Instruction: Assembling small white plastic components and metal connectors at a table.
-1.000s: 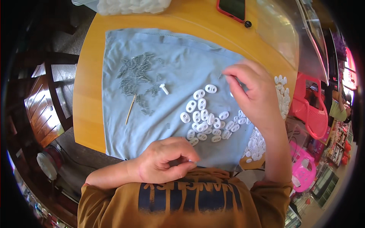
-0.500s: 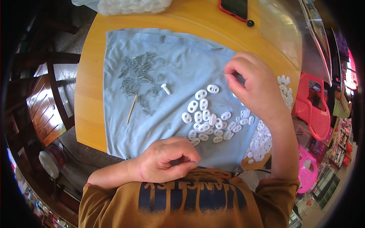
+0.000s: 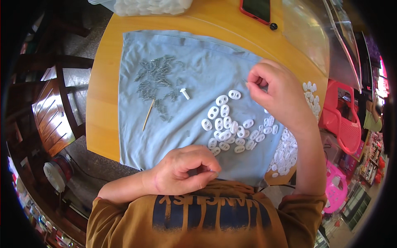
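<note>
My left hand (image 3: pixel 186 170) is curled into a pinch low on the blue-grey cloth (image 3: pixel 198 62), near my shirt. Something tiny and pale seems to show at its fingertips, too small to name. Over the cloth's right side, my right hand (image 3: pixel 279 89) pinches thumb to finger, with a small thin thing just poking out at the tips. Between the hands lie several white oval plastic pieces with two holes (image 3: pixel 224 135), resembling cord locks. To the left are a heap of small metal coil springs (image 3: pixel 155 74), a white peg with a wider head (image 3: pixel 185 94) and a thin wooden stick (image 3: pixel 148 115).
More white pieces (image 3: pixel 284 155) are piled at the table's right edge. At the back stand a clear tub of white parts (image 3: pixel 151 6) and a red-edged phone (image 3: pixel 255 10). Red (image 3: pixel 341 115) and pink (image 3: pixel 336 188) plastic chairs stand to the right, a wooden chair (image 3: pixel 51 107) left.
The view has shifted slightly, so the cloth and its pieces sit a little farther right. Both hands keep their pinches; the right has turned slightly, its fingers closer together.
</note>
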A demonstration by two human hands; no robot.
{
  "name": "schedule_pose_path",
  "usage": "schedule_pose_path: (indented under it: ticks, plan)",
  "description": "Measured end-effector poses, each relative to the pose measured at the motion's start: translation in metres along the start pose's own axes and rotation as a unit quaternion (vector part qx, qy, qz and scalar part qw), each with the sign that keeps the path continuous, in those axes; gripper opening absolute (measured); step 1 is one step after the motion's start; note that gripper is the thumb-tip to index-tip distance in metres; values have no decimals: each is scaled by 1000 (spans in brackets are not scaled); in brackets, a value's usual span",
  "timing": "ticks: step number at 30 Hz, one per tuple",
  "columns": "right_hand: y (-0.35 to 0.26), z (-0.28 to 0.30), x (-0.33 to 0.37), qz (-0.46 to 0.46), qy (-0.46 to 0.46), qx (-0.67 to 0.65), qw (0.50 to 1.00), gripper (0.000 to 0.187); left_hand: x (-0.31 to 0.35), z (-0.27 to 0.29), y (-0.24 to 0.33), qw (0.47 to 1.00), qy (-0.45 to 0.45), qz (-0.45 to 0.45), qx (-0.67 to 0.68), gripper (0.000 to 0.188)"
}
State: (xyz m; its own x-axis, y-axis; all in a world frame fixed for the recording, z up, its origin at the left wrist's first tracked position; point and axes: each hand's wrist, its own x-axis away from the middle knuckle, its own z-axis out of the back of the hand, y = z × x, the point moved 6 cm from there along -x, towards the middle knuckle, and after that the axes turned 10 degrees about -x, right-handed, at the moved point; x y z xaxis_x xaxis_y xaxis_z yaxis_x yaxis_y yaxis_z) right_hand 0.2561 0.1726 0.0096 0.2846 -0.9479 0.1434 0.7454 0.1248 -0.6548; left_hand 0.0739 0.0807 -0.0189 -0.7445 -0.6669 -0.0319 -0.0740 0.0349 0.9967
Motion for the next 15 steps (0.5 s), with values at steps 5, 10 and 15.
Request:
schedule_pose_path:
  ticks: [5,10,15]
  plan:
    - [-9,-2,15,-99,-8,-265,959,6,4,10,10,995,62,35,63,17]
    - [-33,-14,34,-134,-70,-540,828,8,-12,39,26,980,176,55,-77,21]
    - [-46,-21,42,-170,-120,-604,769,10,-27,35,50,971,176,-38,-155,19]
